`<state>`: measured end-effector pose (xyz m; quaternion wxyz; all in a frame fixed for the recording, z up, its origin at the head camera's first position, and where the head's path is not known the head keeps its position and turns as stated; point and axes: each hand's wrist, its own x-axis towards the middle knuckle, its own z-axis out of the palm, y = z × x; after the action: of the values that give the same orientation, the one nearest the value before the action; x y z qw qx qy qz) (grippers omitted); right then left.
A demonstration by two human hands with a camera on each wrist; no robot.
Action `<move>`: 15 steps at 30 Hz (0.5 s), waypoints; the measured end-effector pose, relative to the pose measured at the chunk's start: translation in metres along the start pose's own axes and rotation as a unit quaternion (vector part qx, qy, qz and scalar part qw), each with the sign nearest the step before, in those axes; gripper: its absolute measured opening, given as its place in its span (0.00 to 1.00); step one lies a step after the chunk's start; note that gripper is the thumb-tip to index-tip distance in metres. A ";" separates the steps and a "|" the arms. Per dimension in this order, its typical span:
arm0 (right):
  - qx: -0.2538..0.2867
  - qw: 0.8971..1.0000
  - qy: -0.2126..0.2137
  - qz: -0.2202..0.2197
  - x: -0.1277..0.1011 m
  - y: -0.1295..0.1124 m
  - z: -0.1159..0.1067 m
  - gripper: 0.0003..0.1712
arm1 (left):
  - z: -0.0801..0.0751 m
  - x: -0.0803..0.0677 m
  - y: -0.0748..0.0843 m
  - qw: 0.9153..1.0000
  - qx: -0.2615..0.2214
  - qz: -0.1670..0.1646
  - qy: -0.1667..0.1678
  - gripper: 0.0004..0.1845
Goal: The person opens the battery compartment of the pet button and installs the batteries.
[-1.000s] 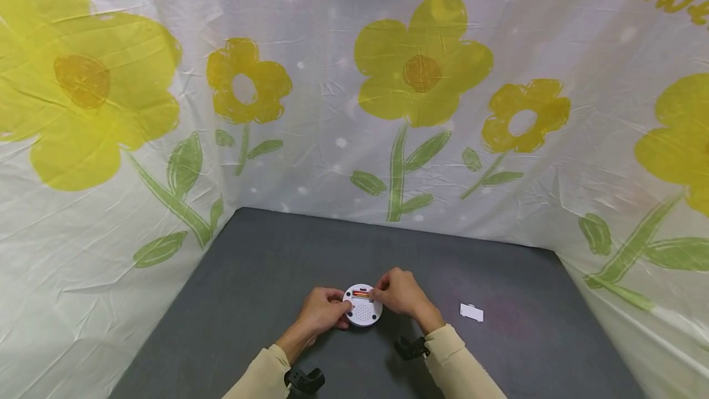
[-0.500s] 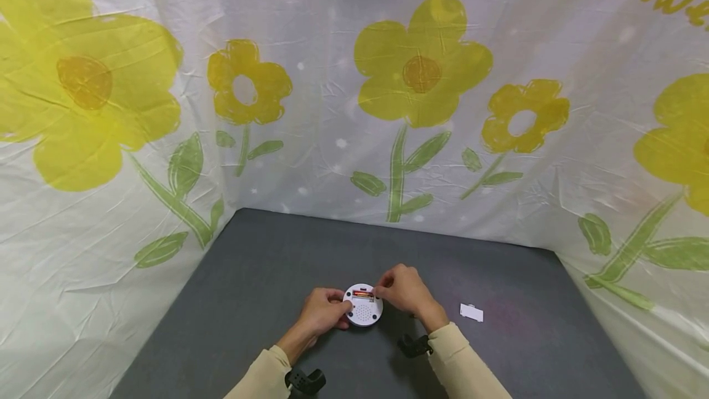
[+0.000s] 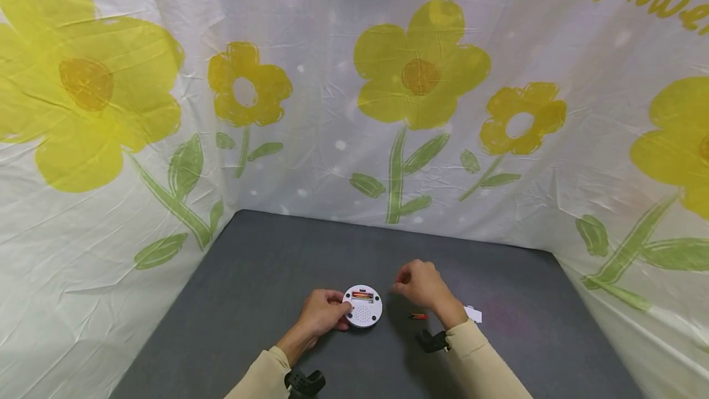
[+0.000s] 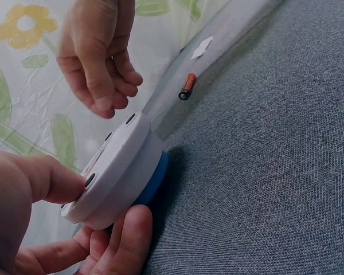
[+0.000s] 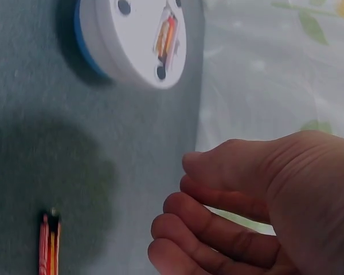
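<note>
My left hand (image 3: 320,310) grips the left edge of a round white device (image 3: 363,318), thumb on top and fingers beneath. Its speaker holes, dark feet and uncovered battery compartment face up; a blue part shows below in the left wrist view. A red-and-black battery (image 3: 362,295) lies in the compartment. To the right, my right hand (image 3: 425,286) hovers over the table, apart from the device. Its fingers are loosely bent, with nothing between them in the right wrist view. A loose battery (image 3: 418,316) lies on the table near that hand.
A small white battery cover (image 3: 474,314) lies on the dark table (image 3: 288,257), partly hidden behind my right forearm. White curtains with yellow flowers (image 3: 423,77) enclose the table's back and sides.
My right hand has drawn away from the compartment toward the right. The loose battery has come into sight on the table. My left hand keeps its grip on the device.
</note>
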<state>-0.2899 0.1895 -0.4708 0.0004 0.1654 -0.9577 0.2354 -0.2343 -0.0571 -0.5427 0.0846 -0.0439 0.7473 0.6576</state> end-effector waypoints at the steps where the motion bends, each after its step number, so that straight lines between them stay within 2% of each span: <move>1: -0.005 1.000 0.000 0.001 -0.001 0.002 -0.002 0.05 | 0.000 0.000 0.000 1.000 -0.001 0.001 0.000 0.18; 15: -0.046 0.998 -0.029 0.010 -0.015 0.015 -0.013 0.06 | 0.001 -0.001 0.002 1.000 0.004 0.002 0.007 0.20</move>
<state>-0.2814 0.2123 -0.4675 -0.0223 0.1625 -0.9688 0.1859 -0.2339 -0.0561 -0.5409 0.0782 -0.0460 0.7507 0.6543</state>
